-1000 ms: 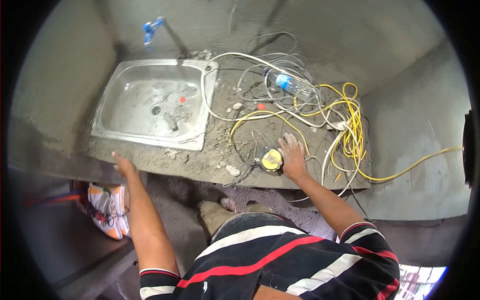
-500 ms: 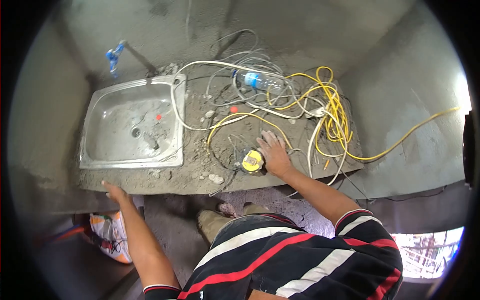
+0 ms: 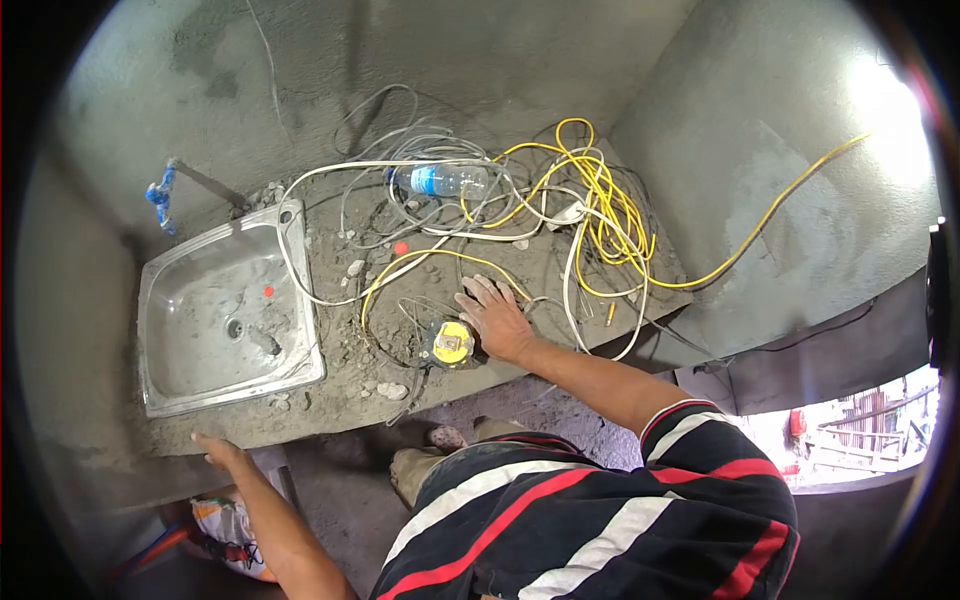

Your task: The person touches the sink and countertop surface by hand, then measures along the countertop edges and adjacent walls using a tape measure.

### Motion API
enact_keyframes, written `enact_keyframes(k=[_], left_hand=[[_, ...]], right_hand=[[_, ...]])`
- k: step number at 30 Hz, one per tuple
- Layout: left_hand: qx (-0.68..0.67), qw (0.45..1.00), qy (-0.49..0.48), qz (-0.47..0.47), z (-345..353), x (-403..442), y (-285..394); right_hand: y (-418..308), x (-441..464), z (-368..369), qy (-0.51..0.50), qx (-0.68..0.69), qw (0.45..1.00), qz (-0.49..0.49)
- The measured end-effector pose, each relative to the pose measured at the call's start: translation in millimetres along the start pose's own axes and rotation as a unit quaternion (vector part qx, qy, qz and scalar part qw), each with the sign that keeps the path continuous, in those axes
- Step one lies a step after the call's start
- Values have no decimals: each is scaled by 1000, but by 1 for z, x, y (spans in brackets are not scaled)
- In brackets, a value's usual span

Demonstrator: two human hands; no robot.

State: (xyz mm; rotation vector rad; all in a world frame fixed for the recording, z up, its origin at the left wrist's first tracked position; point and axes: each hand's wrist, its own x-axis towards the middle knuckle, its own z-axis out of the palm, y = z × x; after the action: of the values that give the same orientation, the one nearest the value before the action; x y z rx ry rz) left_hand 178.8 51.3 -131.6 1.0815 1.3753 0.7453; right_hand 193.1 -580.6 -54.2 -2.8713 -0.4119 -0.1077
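Observation:
My right hand (image 3: 497,322) lies on the dusty concrete counter with its fingers spread and holds nothing. Just left of it is a round yellow-and-black tape measure (image 3: 452,343), close to my thumb side. At the counter's front left edge is my left hand (image 3: 218,452), fingers loosely extended and partly hidden, with nothing seen in it. Above it, a steel sink (image 3: 318,345) is set into the counter, with dirt and debris in its basin. A yellow cable (image 3: 372,290) curves around behind the tape measure.
Tangled white and grey cables surround a plastic bottle (image 3: 440,180). A coiled yellow cord (image 3: 600,220) runs off to the right wall. A blue tap (image 3: 160,197) juts from the left wall. Under the counter sits a white-and-orange sack (image 3: 222,525). Stones and an orange cap (image 3: 401,248) dot the counter.
The head view has turned, so the counter appears tilted and shifted left. Both hands keep nearly the same places on the counter, and the tape measure stays beside my right hand.

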Motion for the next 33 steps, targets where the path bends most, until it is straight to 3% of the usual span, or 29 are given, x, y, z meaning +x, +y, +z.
enact_keyframes(k=[23,33], left_hand=[[-3,1000,-23,13,-3,22,-9],[20,1000,-14,13,-3,-6,3]], right_hand=[[2,-1,2,16,-11,1000,-7],[5,-2,6,44,5,999,-18]])
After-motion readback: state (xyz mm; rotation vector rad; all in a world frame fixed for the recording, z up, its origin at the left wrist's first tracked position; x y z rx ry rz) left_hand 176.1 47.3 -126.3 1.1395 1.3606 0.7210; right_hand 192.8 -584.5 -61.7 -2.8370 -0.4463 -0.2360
